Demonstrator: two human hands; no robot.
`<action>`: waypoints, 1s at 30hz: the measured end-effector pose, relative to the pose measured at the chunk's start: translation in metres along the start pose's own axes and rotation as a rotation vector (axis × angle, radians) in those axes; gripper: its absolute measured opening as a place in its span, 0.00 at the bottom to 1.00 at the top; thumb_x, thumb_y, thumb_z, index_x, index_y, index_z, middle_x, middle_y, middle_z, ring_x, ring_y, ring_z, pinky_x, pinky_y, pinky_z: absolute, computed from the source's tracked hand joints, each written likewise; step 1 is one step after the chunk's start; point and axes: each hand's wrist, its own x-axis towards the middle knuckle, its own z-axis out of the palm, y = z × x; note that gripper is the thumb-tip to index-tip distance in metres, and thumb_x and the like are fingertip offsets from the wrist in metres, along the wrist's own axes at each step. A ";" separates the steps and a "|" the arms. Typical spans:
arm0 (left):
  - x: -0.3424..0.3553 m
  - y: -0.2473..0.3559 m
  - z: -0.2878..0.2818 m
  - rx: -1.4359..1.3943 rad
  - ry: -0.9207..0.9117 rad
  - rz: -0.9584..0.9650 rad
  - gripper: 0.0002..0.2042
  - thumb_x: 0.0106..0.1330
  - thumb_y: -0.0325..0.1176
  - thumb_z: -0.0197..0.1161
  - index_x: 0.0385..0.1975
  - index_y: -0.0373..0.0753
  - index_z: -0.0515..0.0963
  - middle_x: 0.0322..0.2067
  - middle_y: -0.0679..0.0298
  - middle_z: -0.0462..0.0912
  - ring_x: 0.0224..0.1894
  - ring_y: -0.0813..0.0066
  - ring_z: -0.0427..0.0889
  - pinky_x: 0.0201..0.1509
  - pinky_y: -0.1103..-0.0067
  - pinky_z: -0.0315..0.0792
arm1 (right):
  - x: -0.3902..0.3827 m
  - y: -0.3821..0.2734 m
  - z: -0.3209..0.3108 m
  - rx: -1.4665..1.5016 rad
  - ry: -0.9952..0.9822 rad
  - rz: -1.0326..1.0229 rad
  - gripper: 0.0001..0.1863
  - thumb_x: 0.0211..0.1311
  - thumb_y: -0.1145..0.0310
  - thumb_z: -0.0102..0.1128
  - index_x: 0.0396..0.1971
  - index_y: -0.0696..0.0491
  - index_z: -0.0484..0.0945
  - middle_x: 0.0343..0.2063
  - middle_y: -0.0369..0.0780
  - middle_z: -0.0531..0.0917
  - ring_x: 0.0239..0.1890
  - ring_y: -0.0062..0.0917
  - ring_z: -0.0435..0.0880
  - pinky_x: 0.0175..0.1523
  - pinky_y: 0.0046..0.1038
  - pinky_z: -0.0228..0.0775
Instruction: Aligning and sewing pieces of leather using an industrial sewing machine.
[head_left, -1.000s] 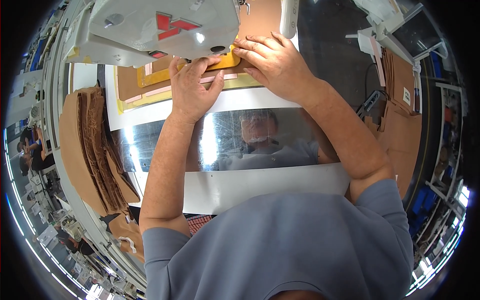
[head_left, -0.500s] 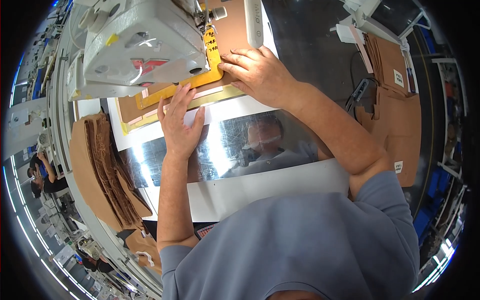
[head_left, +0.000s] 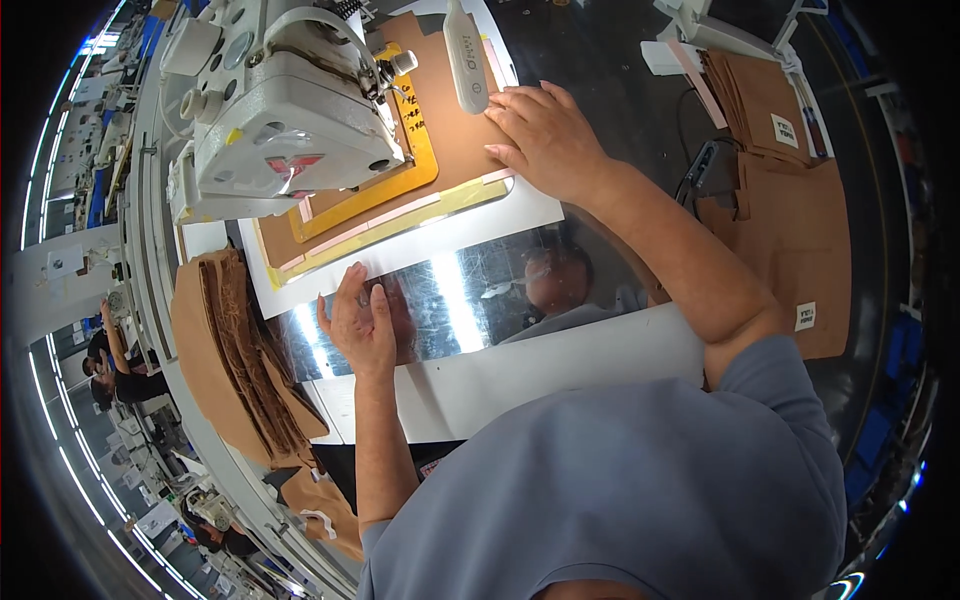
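Note:
The white sewing machine head stands at the upper left over a brown fabric piece. A flat yellow frame with handwritten marks lies on the fabric around the machine's needle area, which is hidden. My right hand rests at the fabric's right edge, fingers stretched out, near the tip of a slim white lamp-like bar. Over the shiny metal plate, my left hand has its fingers spread and holds nothing. Yellow and pink strips border the fabric's near side, above a white sheet.
A thick stack of brown fabric pieces lies at the left beside the table rail. More brown pieces with white labels lie at the right, near a black handled tool and a cable. People sit at workstations far left.
My left hand has drawn back from the yellow frame toward me, over the metal plate. My right hand has shifted off the frame's side to the fabric's right edge. The view has shifted slightly.

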 end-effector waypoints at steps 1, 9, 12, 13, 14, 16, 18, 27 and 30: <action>0.001 -0.001 -0.003 0.002 0.025 -0.047 0.14 0.73 0.38 0.64 0.55 0.44 0.82 0.53 0.65 0.87 0.61 0.70 0.81 0.78 0.61 0.45 | 0.000 0.001 0.001 -0.004 -0.003 0.012 0.25 0.70 0.54 0.62 0.59 0.54 0.79 0.63 0.41 0.78 0.71 0.31 0.69 0.77 0.48 0.53; 0.034 -0.053 -0.013 -0.084 0.291 -0.213 0.20 0.74 0.41 0.64 0.57 0.33 0.80 0.56 0.54 0.83 0.62 0.55 0.79 0.62 0.67 0.74 | 0.002 0.005 0.002 -0.059 -0.012 0.064 0.29 0.71 0.50 0.61 0.62 0.56 0.77 0.66 0.43 0.75 0.73 0.32 0.67 0.77 0.49 0.51; 0.052 -0.073 -0.008 0.043 0.314 -0.318 0.22 0.75 0.46 0.63 0.59 0.35 0.79 0.62 0.54 0.78 0.64 0.55 0.77 0.64 0.67 0.73 | 0.002 0.007 -0.002 -0.091 -0.024 0.092 0.32 0.71 0.48 0.60 0.64 0.57 0.75 0.68 0.43 0.73 0.74 0.32 0.65 0.78 0.49 0.50; 0.054 -0.087 -0.010 0.087 0.267 -0.340 0.27 0.75 0.54 0.60 0.63 0.38 0.77 0.68 0.54 0.72 0.68 0.54 0.73 0.68 0.61 0.68 | 0.004 0.005 -0.003 -0.103 -0.031 0.103 0.33 0.71 0.47 0.60 0.65 0.58 0.74 0.69 0.43 0.72 0.74 0.32 0.65 0.78 0.49 0.50; 0.058 -0.093 -0.008 0.088 0.268 -0.341 0.27 0.75 0.54 0.60 0.63 0.38 0.77 0.68 0.54 0.72 0.68 0.54 0.73 0.68 0.61 0.68 | 0.004 0.005 -0.003 -0.103 -0.031 0.101 0.33 0.71 0.47 0.60 0.65 0.58 0.74 0.69 0.43 0.72 0.74 0.32 0.65 0.78 0.49 0.50; 0.065 -0.099 -0.001 0.233 0.235 -0.335 0.31 0.75 0.60 0.56 0.66 0.41 0.75 0.71 0.55 0.68 0.73 0.54 0.67 0.72 0.53 0.60 | 0.001 0.010 -0.004 -0.147 -0.026 0.119 0.35 0.70 0.46 0.60 0.65 0.59 0.73 0.70 0.43 0.70 0.75 0.32 0.64 0.78 0.49 0.49; 0.069 -0.100 0.008 0.232 0.173 -0.339 0.34 0.74 0.62 0.54 0.70 0.43 0.72 0.75 0.56 0.63 0.77 0.53 0.60 0.74 0.47 0.52 | 0.001 0.018 -0.006 -0.185 -0.022 0.129 0.36 0.69 0.45 0.61 0.66 0.59 0.73 0.71 0.43 0.70 0.75 0.32 0.63 0.78 0.50 0.49; 0.076 -0.044 0.045 0.338 -0.008 -0.213 0.36 0.70 0.66 0.57 0.72 0.49 0.72 0.80 0.63 0.56 0.82 0.58 0.46 0.79 0.48 0.38 | -0.028 0.059 -0.036 -0.387 -0.004 0.297 0.37 0.70 0.43 0.60 0.65 0.60 0.75 0.71 0.43 0.70 0.75 0.34 0.63 0.77 0.47 0.50; 0.082 -0.016 0.048 0.347 -0.038 -0.186 0.34 0.69 0.63 0.60 0.67 0.47 0.77 0.78 0.63 0.60 0.82 0.59 0.48 0.79 0.48 0.37 | -0.035 0.066 -0.042 -0.366 0.012 0.296 0.32 0.70 0.46 0.61 0.62 0.56 0.79 0.69 0.43 0.72 0.74 0.35 0.65 0.74 0.46 0.54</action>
